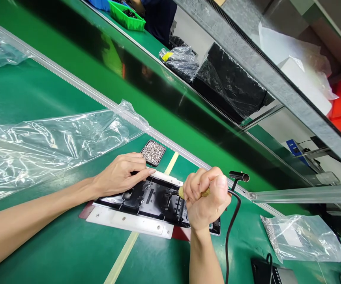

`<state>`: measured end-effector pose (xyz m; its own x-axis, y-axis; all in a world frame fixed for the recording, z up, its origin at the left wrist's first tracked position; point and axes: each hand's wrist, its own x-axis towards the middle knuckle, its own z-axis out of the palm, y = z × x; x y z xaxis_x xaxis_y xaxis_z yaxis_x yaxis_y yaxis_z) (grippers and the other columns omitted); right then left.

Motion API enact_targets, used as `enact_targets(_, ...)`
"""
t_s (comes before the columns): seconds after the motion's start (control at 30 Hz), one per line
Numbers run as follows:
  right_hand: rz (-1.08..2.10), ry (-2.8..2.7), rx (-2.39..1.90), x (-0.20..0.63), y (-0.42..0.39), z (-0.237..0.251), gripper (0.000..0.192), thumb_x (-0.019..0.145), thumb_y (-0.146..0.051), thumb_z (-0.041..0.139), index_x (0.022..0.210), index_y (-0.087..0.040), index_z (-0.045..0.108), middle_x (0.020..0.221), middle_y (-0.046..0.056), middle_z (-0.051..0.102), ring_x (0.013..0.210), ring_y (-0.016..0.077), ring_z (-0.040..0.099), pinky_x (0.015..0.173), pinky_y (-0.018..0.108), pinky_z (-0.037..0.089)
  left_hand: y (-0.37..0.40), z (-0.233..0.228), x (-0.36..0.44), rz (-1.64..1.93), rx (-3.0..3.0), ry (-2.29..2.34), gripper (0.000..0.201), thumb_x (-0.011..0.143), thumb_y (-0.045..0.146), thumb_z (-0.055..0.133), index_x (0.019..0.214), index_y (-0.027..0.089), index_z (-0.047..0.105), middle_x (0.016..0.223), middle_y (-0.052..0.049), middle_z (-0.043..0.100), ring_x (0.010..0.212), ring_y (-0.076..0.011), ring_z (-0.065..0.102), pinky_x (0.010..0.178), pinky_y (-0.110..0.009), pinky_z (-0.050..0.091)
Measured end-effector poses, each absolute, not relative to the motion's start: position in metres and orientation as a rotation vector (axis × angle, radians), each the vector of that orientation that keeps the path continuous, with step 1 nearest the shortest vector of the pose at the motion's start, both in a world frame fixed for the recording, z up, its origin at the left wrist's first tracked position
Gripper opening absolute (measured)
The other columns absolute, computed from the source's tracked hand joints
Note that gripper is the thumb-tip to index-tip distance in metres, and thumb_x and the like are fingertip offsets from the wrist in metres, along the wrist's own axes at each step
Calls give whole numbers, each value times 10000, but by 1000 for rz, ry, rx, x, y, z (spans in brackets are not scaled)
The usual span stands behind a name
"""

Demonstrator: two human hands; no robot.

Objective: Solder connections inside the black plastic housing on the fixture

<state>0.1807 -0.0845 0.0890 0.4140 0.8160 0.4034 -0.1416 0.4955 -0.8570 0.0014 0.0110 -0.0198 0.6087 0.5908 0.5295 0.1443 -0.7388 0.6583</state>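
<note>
A black plastic panel (154,199) with ribs and posts lies in a white-edged fixture (129,223) on the green bench. My left hand (126,171) is closed at the panel's far left edge, fingers curled over it and thumb stretched along it; its fingertips are partly hidden. In my right fist (207,193) is a soldering iron with a yellowish handle (181,192), its metal tip pointing left, low over the middle of the panel. Just beyond my left fingertips sits a small black tray (153,152) full of tiny metal pieces, apparently inserts.
A black cord (231,232) runs down right of my right hand, near a metal tube holder (239,176). Clear plastic sheeting (55,142) covers the left bench. At right lies a clear bag (303,236). A metal rail (78,85) crosses behind; a person (160,19) is beyond.
</note>
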Motion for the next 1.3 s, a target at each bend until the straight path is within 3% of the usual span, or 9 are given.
enact_targets(1.3,701,-945,-845,180,-85,89,493,1040,-399,519,621,-176,383,490,-66,282,388,50,251,350,147,280,11,-21,2,1020,2257,580,413,1077,255,587,676,161,610,632,12,491,647,-138,433,681,-346,349)
